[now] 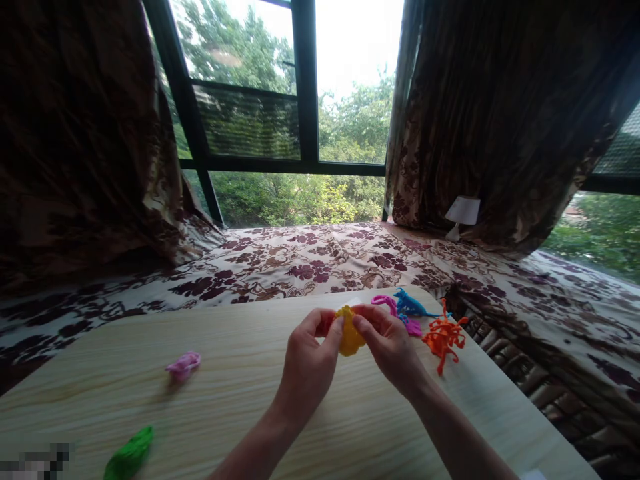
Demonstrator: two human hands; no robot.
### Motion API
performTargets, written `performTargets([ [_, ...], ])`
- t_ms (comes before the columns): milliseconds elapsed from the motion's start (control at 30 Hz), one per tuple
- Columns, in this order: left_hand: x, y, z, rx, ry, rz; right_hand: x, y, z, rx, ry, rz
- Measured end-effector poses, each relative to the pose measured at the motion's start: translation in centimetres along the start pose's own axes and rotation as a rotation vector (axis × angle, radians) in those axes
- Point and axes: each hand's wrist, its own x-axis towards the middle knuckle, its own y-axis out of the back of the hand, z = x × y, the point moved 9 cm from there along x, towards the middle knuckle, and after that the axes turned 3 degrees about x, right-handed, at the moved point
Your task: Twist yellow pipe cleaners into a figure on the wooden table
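A yellow lump of modelling clay [350,337], flattened and bumpy at the rim, is held up over the table between both hands. My left hand [315,343] pinches its left side with thumb and fingers. On the other side, my right hand [383,333] grips the clay the same way, its thumb on the near face. Just beyond my right hand lie a pink looped piece of clay [384,301] and a blue piece [413,305]. An orange clay piece [444,338] with many thin strands sits to the right of them.
On the left of the pale wooden table [235,400] are a light pink lump [184,366] and a green lump [129,455]. A floral-covered ledge [300,260] runs behind it, with a small white lamp [463,210] by the curtain [450,120].
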Motion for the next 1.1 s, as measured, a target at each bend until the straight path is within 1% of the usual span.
performTargets([
  [67, 0.3, -0.1, -0.2, -0.008, 0.013, -0.038, 0.0, 0.1, -0.2, -0.079, 0.033, -0.009],
  [167, 0.5, -0.1, 0.6, 0.083, -0.053, -0.065, 0.0, 0.2, -0.5, -0.129, 0.073, 0.010],
  [233, 0.5, 0.0, 1.1, 0.115, -0.079, -0.077, -0.1, 0.0, -0.7, -0.146, 0.079, -0.010],
  [333, 0.3, -0.4, 0.9, 0.067, -0.030, -0.145, -0.3, -0.4, -0.9, -0.154, 0.067, -0.059],
  [400, 0.1, -0.8, 1.0, 0.078, -0.028, -0.184, -0.6, -0.7, -0.9, -0.144, 0.057, -0.070],
  [467, -0.1, -0.8, 1.5, 0.170, -0.075, -0.182, -0.9, -0.9, -0.9, -0.121, 0.050, -0.063],
  [567, -0.5, -0.7, 2.5, 0.351, -0.188, -0.133, -1.3, -1.3, -0.7, -0.081, 0.044, -0.035],
  [633, -0.7, -0.7, 2.8, 0.409, -0.228, -0.096, -1.3, -1.4, -0.6, -0.051, 0.038, -0.006],
  [700, -0.7, -0.6, 2.3, 0.365, -0.197, -0.064, -1.2, -1.3, -0.4, -0.011, 0.022, 0.013],
  [767, -0.4, -0.5, 1.2, 0.239, -0.116, -0.054, -0.8, -1.0, -0.1, 0.032, 0.001, 0.005],
  [867, 0.0, -0.5, -0.2, 0.047, -0.010, -0.066, -0.2, -0.6, 0.1, 0.048, -0.011, -0.028],
  [933, 0.3, -0.6, -0.6, -0.029, 0.020, -0.084, 0.0, -0.2, 0.1, 0.016, 0.000, -0.041],
  [1000, 0.4, -0.6, -0.4, -0.042, 0.017, -0.110, 0.1, 0.0, 0.0, -0.029, 0.018, -0.037],
  [1100, 0.5, -0.3, 0.5, 0.102, -0.051, -0.114, -0.1, 0.1, 0.0, -0.097, 0.037, -0.019],
])
